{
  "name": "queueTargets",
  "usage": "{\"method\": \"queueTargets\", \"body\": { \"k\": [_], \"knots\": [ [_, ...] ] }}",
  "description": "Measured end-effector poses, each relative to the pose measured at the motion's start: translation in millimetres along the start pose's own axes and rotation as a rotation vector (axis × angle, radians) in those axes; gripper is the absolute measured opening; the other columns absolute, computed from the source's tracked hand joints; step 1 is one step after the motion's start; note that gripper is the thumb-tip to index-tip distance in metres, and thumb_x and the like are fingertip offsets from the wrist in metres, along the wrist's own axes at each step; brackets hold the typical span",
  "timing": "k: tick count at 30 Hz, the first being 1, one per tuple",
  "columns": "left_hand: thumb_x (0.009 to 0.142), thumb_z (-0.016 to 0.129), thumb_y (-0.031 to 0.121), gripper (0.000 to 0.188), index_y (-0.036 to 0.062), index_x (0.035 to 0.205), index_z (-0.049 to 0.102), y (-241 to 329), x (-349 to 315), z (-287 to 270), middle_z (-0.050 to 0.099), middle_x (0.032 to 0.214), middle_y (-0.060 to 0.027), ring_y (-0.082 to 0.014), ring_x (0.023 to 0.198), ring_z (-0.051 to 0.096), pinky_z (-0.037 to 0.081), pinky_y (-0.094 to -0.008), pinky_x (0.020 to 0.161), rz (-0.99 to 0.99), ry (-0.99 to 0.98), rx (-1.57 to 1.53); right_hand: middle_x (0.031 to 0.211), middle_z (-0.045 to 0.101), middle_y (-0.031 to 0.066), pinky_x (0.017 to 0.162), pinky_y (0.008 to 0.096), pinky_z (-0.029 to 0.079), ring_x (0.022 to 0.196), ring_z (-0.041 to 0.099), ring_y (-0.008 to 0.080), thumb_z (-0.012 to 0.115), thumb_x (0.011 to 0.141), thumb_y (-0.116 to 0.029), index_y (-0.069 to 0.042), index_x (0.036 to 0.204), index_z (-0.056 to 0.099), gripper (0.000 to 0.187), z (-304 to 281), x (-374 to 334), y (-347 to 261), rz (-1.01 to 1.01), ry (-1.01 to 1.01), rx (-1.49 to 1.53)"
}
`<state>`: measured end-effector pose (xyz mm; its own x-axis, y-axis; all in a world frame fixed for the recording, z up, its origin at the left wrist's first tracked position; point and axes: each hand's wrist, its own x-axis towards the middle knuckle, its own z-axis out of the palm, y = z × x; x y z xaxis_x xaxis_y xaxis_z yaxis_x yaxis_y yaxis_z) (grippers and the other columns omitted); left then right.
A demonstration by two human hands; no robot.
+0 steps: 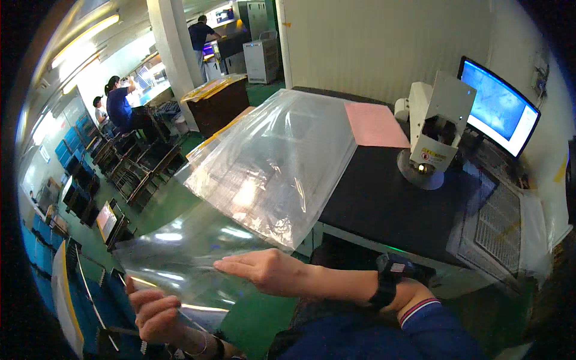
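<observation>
A clear, bendy plastic sheet (186, 246) hangs over the near left edge of the table, glossy with light reflections. My left hand (157, 312) has its fingers curled round the near edge of that sheet. Across the sheet, my right hand (264, 270) points left with its fingers stretched out together. It seems to rest on or just above the film; contact cannot be made out. Beyond both hands, a large transparent plastic bag (288, 156) with thin sheets in it lies on the table, its near corner sticking out past the edge.
On the black tabletop (384, 192) lie a pink sheet (377, 125) and a white stand-mounted device (438, 126), with a lit monitor (501, 105) behind. A perforated metal tray (498, 228) sits at the right. Racks (141, 168) stand to the left; people work farther back.
</observation>
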<state>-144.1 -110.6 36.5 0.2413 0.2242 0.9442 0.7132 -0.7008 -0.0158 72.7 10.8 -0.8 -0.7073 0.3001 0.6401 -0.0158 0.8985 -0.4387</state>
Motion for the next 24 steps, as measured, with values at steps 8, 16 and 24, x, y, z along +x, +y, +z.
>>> {"method": "queueTargets", "body": {
  "k": [8,16,24],
  "knots": [
    [0.080,0.067,0.025,0.072,0.0014,0.135,0.025,-51.8,-43.4,48.8,0.032,0.134,-0.0170,-0.0271,0.125,0.031,0.023,-0.0392,0.105,-0.741,0.684,0.144,0.102,0.061,0.0187,0.078,0.0389,0.054,0.088,0.063,0.0296,0.048,0.085,0.007,0.000,0.115,0.052,0.032,-92.4,28.5,-31.5,0.171,0.663,0.747],
    [0.085,0.059,0.028,0.061,0.0020,0.132,0.031,-45.4,-21.2,99.2,0.048,0.121,-0.0188,-0.0256,0.103,0.054,0.048,-0.0377,0.082,-1.014,0.620,-1.575,0.102,0.061,0.0173,0.081,0.0351,0.054,0.091,0.063,0.0266,0.048,0.091,-0.009,0.000,0.115,0.050,0.025,-222.5,-35.3,-53.7,0.000,1.216,0.665],
    [0.088,0.056,0.019,0.040,0.0025,0.123,0.045,-27.4,37.9,135.9,0.063,0.098,-0.0123,-0.0154,0.068,0.063,0.048,-0.0210,0.052,-1.039,0.143,-0.970,0.105,0.057,0.0156,0.087,0.0375,0.051,0.098,0.059,0.0245,0.047,0.091,-0.007,0.000,0.118,0.045,0.028,-246.3,-82.4,-63.5,0.085,1.406,0.474]
  ]
}}
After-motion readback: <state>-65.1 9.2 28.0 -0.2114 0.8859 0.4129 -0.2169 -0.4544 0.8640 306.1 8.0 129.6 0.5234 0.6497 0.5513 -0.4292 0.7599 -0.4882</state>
